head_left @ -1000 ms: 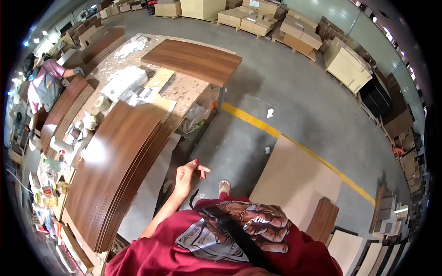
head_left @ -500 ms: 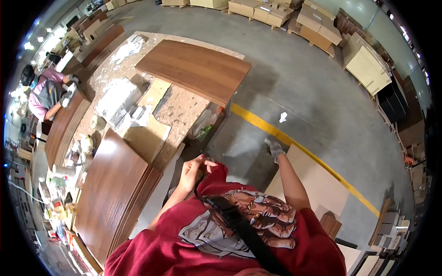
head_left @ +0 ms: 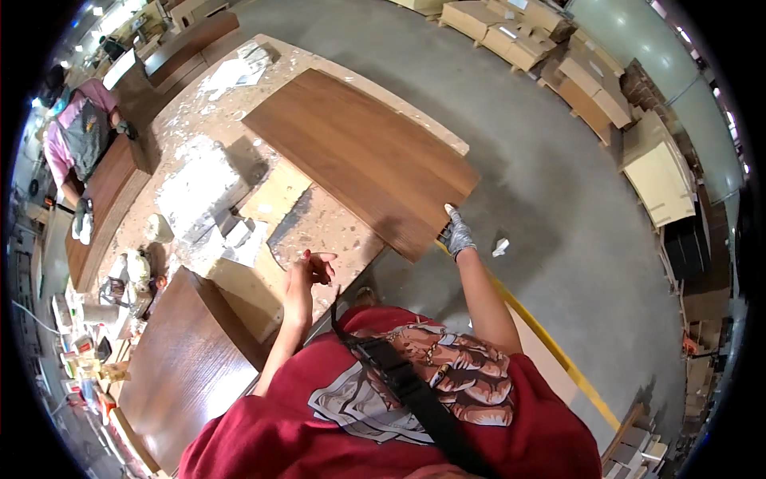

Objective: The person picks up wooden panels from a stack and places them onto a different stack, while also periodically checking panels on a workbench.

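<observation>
A brown wood-grain panel (head_left: 359, 152) lies flat on the worktable (head_left: 323, 211), its right end jutting past the edge. My right hand (head_left: 458, 235), in a grey glove, grips the panel's near right corner, thumb on top and fingers partly hidden beneath. Bare and with red nails, my left hand (head_left: 309, 277) hovers above the table's near edge, apart from the panel. Its fingers are half curled with gaps between them, and nothing shows in them. Left of that hand lies a stack of brown panels (head_left: 187, 359).
A white wrapped bundle (head_left: 199, 188) and paper scraps lie on the table. Across it, a person in a pink shirt (head_left: 84, 136) works over another panel stack (head_left: 108, 195). A yellow line (head_left: 558, 355) crosses the grey floor. Cartons on pallets (head_left: 511, 40) stand at the back.
My right hand has risen from beside the table to the panel's corner and taken hold. My left hand has moved forward over the table and loosened from a pinch. The view has shifted.
</observation>
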The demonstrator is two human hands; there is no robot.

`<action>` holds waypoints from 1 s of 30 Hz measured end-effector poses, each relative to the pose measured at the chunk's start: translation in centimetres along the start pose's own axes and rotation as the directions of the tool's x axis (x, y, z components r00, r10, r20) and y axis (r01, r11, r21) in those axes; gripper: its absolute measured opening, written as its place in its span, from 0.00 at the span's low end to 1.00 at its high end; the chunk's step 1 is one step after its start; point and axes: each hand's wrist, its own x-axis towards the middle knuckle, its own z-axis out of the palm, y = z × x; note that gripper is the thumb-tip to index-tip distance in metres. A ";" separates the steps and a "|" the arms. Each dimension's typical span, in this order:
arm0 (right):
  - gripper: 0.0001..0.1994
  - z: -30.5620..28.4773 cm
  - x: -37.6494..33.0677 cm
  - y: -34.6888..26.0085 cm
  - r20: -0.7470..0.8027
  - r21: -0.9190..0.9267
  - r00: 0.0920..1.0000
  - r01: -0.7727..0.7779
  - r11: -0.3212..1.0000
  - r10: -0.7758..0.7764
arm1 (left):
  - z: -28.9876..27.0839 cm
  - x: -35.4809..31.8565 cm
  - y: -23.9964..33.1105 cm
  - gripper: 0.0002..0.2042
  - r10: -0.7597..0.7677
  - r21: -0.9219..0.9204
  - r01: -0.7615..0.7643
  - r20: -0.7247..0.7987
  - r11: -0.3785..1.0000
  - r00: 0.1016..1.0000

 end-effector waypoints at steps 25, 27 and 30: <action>0.35 -7.8 -1.4 -0.2 0.019 0.068 0.962 0.271 0.960 -0.273 | 10.2 2.5 -13.3 0.27 -0.489 0.020 0.512 0.330 0.859 0.807; 0.35 -10.3 -3.6 -1.9 0.069 0.141 0.971 0.218 0.966 -0.229 | 11.2 2.1 -14.3 0.26 -0.466 -0.019 0.492 0.287 0.870 0.837; 0.40 -15.1 -5.6 -3.7 0.043 0.200 0.990 0.125 0.972 -0.136 | 12.1 2.1 -16.1 0.24 -0.424 -0.007 0.453 0.340 0.891 0.839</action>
